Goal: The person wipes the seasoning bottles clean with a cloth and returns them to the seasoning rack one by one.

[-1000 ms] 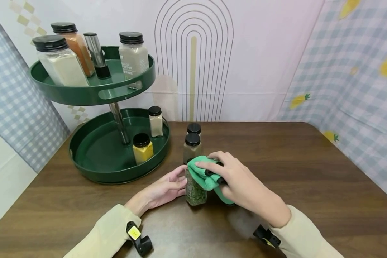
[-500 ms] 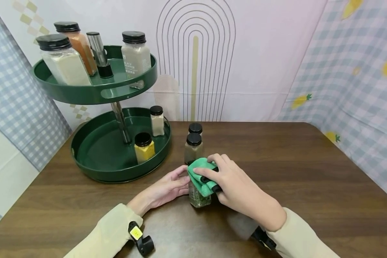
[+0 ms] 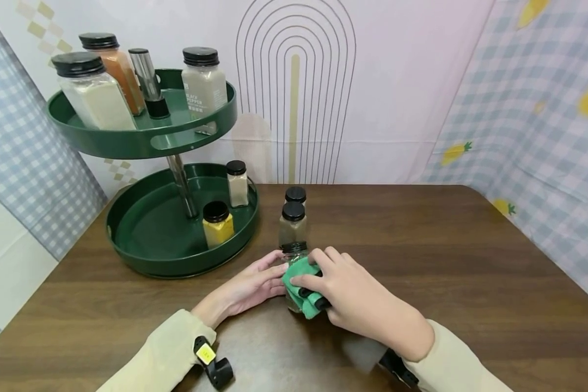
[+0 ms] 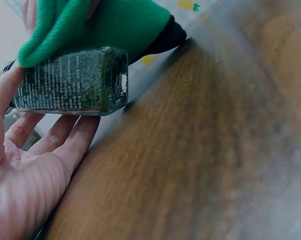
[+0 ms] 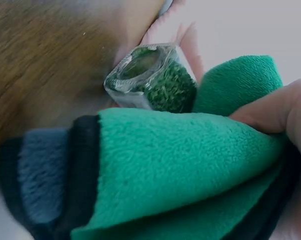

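Note:
My left hand (image 3: 255, 283) holds a clear glass jar of dried green herbs (image 4: 70, 87) by its side, thumb on one face and fingers on another. Its black lid (image 3: 294, 248) shows above the cloth in the head view, and small white print runs along one face in the left wrist view. In my right hand (image 3: 355, 299) is a folded green cloth (image 3: 301, 286) with black edging, pressed against the jar and covering much of its body. The jar's base (image 5: 143, 67) faces the right wrist camera.
Behind the held jar stand two black-lidded jars (image 3: 293, 226) in a row. A green two-tier rack (image 3: 147, 267) at left carries a yellow jar (image 3: 218, 226), a small pale jar (image 3: 237, 188) and larger jars above. The brown table (image 3: 446, 261) extends right.
The cloth in my right hand slides down the jar, from near its top toward its lower body, uncovering the lid. My left hand stays almost still on the jar.

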A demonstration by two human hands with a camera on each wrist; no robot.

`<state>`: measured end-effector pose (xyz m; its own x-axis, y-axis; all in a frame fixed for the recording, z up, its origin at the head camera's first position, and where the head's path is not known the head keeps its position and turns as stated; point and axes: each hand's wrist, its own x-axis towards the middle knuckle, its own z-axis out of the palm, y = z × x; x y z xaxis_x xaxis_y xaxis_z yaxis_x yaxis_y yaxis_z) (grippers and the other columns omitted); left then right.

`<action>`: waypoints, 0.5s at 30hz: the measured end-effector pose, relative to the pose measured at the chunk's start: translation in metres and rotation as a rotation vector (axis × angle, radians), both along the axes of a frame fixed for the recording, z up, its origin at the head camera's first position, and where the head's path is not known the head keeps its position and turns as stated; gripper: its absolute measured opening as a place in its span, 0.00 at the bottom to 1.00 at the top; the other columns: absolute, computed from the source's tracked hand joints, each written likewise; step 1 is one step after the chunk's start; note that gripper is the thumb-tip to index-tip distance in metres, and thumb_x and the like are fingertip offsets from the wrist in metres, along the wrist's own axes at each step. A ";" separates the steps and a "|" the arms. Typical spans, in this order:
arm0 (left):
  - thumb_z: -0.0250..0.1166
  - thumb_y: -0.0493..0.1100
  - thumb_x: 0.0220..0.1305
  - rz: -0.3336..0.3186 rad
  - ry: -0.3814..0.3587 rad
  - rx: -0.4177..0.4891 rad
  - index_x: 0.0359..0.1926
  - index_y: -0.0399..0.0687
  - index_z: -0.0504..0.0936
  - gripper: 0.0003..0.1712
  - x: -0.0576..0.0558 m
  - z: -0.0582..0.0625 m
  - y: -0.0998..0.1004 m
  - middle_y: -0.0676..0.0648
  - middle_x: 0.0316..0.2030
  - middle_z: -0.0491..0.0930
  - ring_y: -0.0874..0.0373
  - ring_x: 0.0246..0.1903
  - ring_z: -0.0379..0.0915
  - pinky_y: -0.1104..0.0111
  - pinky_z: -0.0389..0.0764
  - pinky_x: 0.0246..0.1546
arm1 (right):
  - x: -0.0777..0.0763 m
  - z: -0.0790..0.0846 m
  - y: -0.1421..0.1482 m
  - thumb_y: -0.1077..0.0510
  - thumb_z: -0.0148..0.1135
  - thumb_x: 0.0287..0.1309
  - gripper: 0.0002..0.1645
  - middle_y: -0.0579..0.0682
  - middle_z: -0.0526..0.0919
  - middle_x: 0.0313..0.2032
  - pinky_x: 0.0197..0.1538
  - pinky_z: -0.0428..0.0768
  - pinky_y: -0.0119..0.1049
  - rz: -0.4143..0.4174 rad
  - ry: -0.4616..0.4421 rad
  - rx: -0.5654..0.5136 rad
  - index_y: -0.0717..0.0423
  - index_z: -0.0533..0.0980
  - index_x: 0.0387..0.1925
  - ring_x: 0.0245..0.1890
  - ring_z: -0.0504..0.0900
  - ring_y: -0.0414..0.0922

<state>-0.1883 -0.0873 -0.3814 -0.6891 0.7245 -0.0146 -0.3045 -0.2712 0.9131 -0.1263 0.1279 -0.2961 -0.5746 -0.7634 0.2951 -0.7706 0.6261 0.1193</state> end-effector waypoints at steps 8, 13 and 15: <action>0.50 0.43 0.70 0.039 -0.054 -0.010 0.48 0.51 0.60 0.10 0.001 0.003 0.002 0.49 0.42 0.69 0.57 0.45 0.73 0.66 0.74 0.49 | 0.008 0.001 -0.002 0.69 0.61 0.37 0.31 0.46 0.72 0.39 0.37 0.69 0.36 0.029 -0.072 0.100 0.38 0.78 0.45 0.36 0.68 0.44; 0.51 0.43 0.70 0.042 -0.078 0.007 0.53 0.50 0.57 0.16 0.002 0.004 0.001 0.46 0.52 0.68 0.56 0.51 0.72 0.66 0.73 0.52 | 0.009 0.011 0.005 0.72 0.56 0.38 0.34 0.43 0.72 0.37 0.39 0.70 0.35 0.055 -0.220 0.108 0.37 0.79 0.46 0.35 0.67 0.41; 0.51 0.43 0.70 0.036 -0.077 0.015 0.54 0.50 0.57 0.16 0.002 0.003 0.001 0.46 0.53 0.68 0.56 0.51 0.72 0.66 0.73 0.52 | 0.008 0.016 0.010 0.73 0.54 0.36 0.37 0.42 0.72 0.38 0.39 0.71 0.33 0.047 -0.239 0.066 0.35 0.78 0.47 0.35 0.68 0.40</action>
